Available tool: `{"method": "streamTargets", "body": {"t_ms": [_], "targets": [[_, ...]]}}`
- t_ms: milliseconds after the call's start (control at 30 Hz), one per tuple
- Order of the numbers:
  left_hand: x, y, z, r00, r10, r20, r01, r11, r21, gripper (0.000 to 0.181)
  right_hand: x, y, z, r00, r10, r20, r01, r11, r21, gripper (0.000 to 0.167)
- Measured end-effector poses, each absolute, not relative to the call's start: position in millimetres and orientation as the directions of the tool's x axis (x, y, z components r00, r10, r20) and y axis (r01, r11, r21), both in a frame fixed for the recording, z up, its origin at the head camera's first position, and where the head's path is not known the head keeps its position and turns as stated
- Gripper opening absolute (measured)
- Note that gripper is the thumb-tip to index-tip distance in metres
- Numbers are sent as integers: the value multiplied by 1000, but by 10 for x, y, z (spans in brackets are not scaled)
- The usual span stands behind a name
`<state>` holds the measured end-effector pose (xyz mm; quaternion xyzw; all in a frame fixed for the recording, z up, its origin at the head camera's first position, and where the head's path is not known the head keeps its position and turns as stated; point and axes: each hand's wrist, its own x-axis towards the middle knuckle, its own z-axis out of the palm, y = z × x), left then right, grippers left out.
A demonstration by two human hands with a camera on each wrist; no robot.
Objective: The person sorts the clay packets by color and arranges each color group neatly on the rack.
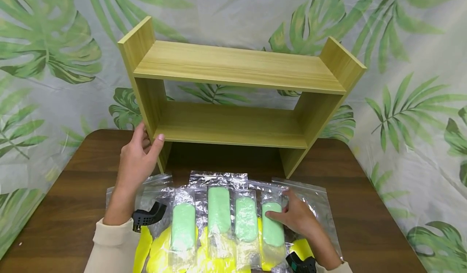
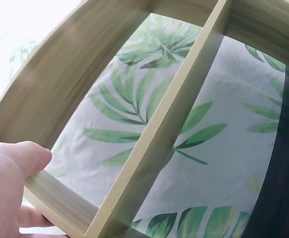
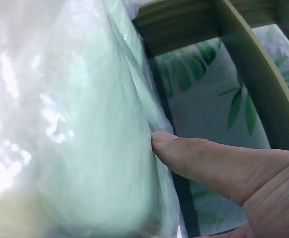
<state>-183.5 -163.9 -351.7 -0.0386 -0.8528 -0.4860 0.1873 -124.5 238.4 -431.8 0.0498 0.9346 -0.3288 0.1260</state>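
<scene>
A light wooden shelf with two boards stands on the table. My left hand grips its left side panel, thumb in front and fingers on the outer side; the left wrist view shows the hand on the panel's edge. My right hand holds the rightmost of several clear bags with pale green contents, thumb over its front. In the right wrist view the thumb of my right hand lies on the green bag's edge; the other fingers are mostly hidden.
Other green-filled bags lie in a row left of my right hand, over larger clear bags with bright yellow contents. The dark brown table extends to both sides. Behind the shelf hangs a leaf-patterned cloth.
</scene>
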Motion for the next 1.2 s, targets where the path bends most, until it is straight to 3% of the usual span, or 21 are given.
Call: {"method": "streamTargets", "body": {"t_ms": [367, 800, 1200], "targets": [[-1832, -1635, -3515, -922, -150, 356, 227, 537, 812, 62, -1278, 2394, -4371, -959, 36, -283, 205, 776, -596, 78], [-1855, -1647, -3540, -906, -185, 380, 229, 541, 809, 57, -1321, 2409, -4409, -960, -24, -278, 198, 644, -739, 49], [-1865, -1651, -3559, -898, -199, 393, 242, 523, 817, 54, -1318, 2419, -4410, -962, -40, -270, 200, 573, -795, 50]]}}
